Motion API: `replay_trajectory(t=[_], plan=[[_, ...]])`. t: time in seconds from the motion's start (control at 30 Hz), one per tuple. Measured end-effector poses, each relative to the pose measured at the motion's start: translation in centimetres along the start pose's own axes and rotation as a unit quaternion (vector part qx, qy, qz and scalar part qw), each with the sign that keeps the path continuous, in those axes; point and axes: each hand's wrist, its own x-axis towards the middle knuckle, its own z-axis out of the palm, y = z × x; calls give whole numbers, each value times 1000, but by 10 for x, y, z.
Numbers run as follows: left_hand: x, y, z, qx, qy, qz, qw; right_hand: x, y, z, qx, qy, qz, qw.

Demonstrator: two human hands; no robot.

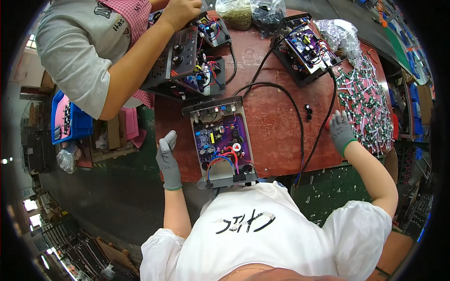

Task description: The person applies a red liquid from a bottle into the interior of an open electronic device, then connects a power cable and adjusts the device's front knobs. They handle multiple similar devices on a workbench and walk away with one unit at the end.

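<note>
A: Main thing, where?
B: Open metal chassis with a purple circuit board inside (222,140), just left of frame centre, on the worn red tabletop (276,140), near its lower edge.
A: Long axis?
B: Runs up and down the frame, top tipped slightly left. Wide dark end panel faces the top; grey end panel faces the lower edge, towards the wearer. Open side up. Red and blue wires (220,159) arch over the lower half; a white disc with a red triangle (236,147) sits lower right on it.
A: Left hand?
B: Grey-gloved left hand (168,159), just left of the chassis, apart from it. Fingers close together, pointing up the frame, loosely bent. Palm hidden; can't tell if it holds anything.
A: Right?
B: Grey-gloved right hand (341,133), right of centre, fingers bent, by the left edge of a pile of small green boards with white leads (365,107). Bit of red at the fingertips; can't tell if gripped.
A: Rest?
B: Second open chassis (307,49) upper right, black cable (334,89) running down from it. Two small black cylinders (308,111) left of the right hand. Upper left: another person's bare hand (183,13), above a dark box with knobs (185,54).
</note>
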Motion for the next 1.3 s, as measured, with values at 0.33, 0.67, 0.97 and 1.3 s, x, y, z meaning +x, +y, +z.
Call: replay_trajectory(t=[0.33, 0.67, 0.97, 1.3], plan=[[-10, 16, 3, 56, -56, 19, 997, -27, 15, -164, 512, 209, -193, 810], [-21, 45, 13, 204, -67, 86, 973, 137, -30, -155, 413, 298, 127, 851], [11, 47, 44, 142, -58, 42, 987, 185, -34, -131, 460, 314, 153, 816], [33, 43, 72, -33, -33, -42, 998, 84, 34, -206, 922, 292, 67, 246]])
